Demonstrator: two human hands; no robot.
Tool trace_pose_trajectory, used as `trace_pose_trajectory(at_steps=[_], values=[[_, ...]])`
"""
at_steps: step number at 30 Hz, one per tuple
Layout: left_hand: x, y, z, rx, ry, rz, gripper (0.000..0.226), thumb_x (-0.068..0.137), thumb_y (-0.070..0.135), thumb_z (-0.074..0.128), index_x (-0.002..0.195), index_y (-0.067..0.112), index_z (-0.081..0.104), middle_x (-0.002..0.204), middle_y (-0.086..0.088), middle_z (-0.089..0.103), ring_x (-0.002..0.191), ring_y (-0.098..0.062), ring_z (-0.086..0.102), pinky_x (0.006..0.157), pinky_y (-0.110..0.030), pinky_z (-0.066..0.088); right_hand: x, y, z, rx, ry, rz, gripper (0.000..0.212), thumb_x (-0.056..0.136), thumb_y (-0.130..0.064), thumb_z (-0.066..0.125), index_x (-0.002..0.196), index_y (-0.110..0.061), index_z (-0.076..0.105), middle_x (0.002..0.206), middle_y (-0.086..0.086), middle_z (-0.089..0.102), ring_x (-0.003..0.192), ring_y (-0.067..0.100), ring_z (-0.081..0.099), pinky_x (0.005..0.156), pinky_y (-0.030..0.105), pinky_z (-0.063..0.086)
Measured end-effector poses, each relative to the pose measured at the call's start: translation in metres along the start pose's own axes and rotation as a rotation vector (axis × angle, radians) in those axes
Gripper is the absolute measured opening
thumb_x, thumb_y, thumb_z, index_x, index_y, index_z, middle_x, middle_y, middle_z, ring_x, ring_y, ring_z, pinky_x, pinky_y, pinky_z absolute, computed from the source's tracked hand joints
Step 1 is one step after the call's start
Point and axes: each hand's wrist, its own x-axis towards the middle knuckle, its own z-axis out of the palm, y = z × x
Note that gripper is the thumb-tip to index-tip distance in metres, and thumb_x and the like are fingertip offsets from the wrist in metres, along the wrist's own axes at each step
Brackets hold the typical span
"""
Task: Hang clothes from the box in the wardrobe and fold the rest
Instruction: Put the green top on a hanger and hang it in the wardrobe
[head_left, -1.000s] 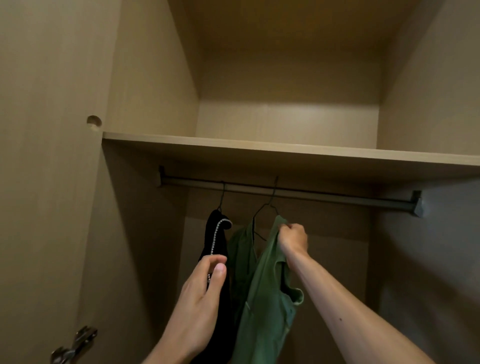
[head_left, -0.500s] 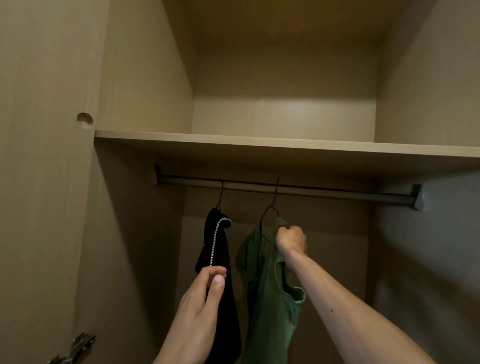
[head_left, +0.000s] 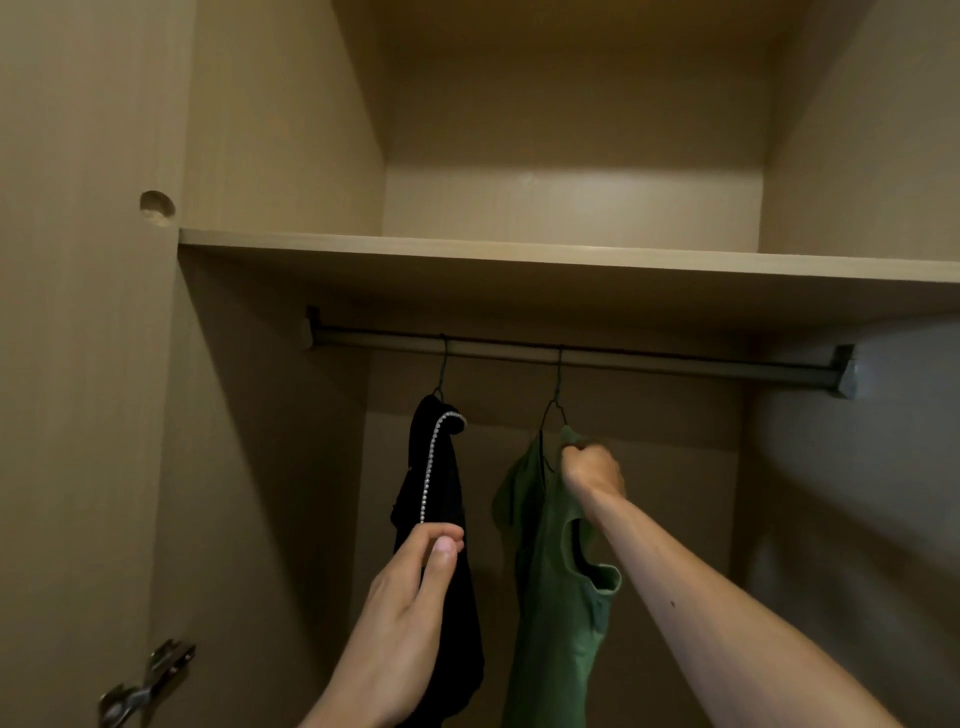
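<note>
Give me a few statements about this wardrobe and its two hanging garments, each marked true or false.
1. The black garment with the beaded trim hangs left of the green sleeveless top. True.
2. The right hand grips the black garment. False: it grips the green top's upper edge, near its hanger.
3. Both garments hang from the grey metal rail. True.
4. The green top lies on the pale wooden shelf. False: it hangs below the shelf.
5. The left hand touches the rail. False: it is lower, in front of the black garment.
</note>
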Motion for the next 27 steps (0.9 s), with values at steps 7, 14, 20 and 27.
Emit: trace_pose_trajectory(at_steps=[7, 14, 20, 27], values=[[0.004, -0.008, 0.007, 0.040, -0.002, -0.004, 0.069, 0.081, 0.082, 0.017, 0.117, 0.041, 0.059, 0.117, 0.025, 0.062, 0.117, 0.007, 0.053, 0.100, -0.019, 0.039, 0.007, 0.000, -0.007, -0.148, -0.086, -0.055, 0.036, 0.099, -0.042, 0.048, 0.086, -0.015, 0.067, 0.091, 0.008, 0.068, 0.093, 0.028, 0.068, 0.073, 0.033, 0.048], [0.006, -0.012, 0.012, 0.049, -0.025, -0.012, 0.058, 0.088, 0.070, 0.021, 0.115, 0.039, 0.062, 0.116, 0.023, 0.064, 0.114, 0.011, 0.054, 0.099, -0.017, 0.039, 0.007, -0.001, -0.007, -0.322, -0.098, -0.087, 0.037, 0.093, -0.051, 0.056, 0.096, -0.017, 0.071, 0.099, 0.005, 0.070, 0.097, 0.025, 0.068, 0.085, 0.037, 0.055], [0.008, -0.012, 0.015, 0.021, -0.017, -0.004, 0.066, 0.088, 0.076, 0.015, 0.113, 0.038, 0.063, 0.115, 0.019, 0.066, 0.113, 0.009, 0.056, 0.106, -0.025, 0.041, 0.006, 0.002, -0.009, -0.334, -0.102, -0.097, 0.049, 0.088, -0.067, 0.054, 0.091, -0.019, 0.066, 0.099, 0.002, 0.070, 0.095, 0.025, 0.067, 0.088, 0.039, 0.056], [0.006, -0.009, 0.021, 0.008, 0.029, 0.039, 0.058, 0.084, 0.074, 0.027, 0.113, 0.039, 0.062, 0.111, 0.021, 0.067, 0.112, 0.009, 0.057, 0.106, -0.027, 0.042, -0.013, 0.014, -0.044, -0.068, 0.050, -0.071, 0.073, 0.093, -0.074, 0.037, 0.130, -0.015, 0.057, 0.128, 0.012, 0.061, 0.118, 0.035, 0.059, 0.100, 0.044, 0.047]])
